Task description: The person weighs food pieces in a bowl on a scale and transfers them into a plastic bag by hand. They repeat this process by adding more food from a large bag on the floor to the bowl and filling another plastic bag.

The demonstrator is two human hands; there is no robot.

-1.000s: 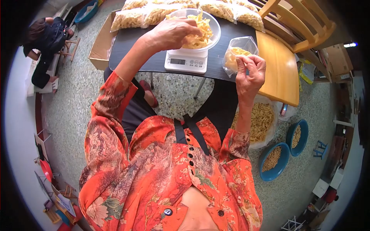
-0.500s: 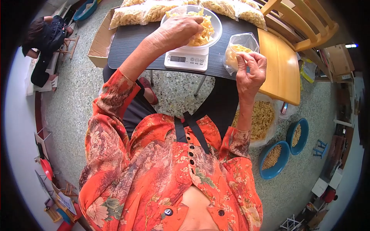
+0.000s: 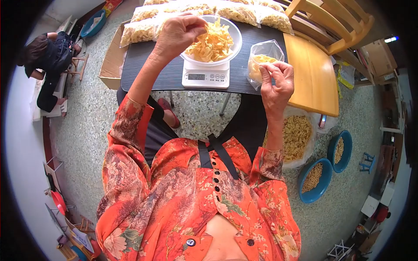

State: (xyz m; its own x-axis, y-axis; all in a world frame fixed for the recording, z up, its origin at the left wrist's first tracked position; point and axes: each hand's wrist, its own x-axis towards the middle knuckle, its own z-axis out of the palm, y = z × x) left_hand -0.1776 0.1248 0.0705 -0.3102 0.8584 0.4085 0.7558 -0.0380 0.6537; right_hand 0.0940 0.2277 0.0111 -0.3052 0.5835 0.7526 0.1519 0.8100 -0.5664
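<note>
A bowl [image 3: 235,48] heaped with yellowish dried pieces [image 3: 212,42] rests on a white digital scale [image 3: 206,78] on the dark table. At the bowl's left rim is my left hand [image 3: 179,35], fingers pinched together; what they hold, if anything, is hidden. To the right, my right hand [image 3: 278,80] pinches the rim of a clear plastic bag [image 3: 267,48] that stands open with some of the same pieces inside. Filled clear bags [image 3: 237,13] lie in rows along the table's far side.
A wooden chair [image 3: 310,71] adjoins the table's right side, a cardboard box [image 3: 114,56] its left. On the floor at right are a large bag of pieces [image 3: 297,137] and two blue basins [image 3: 309,198] [image 3: 346,152]. Another person [image 3: 50,56] sits at far left.
My left hand has moved from over the bowl to its left rim. The view has shifted slightly. My right hand remains at the clear bag.
</note>
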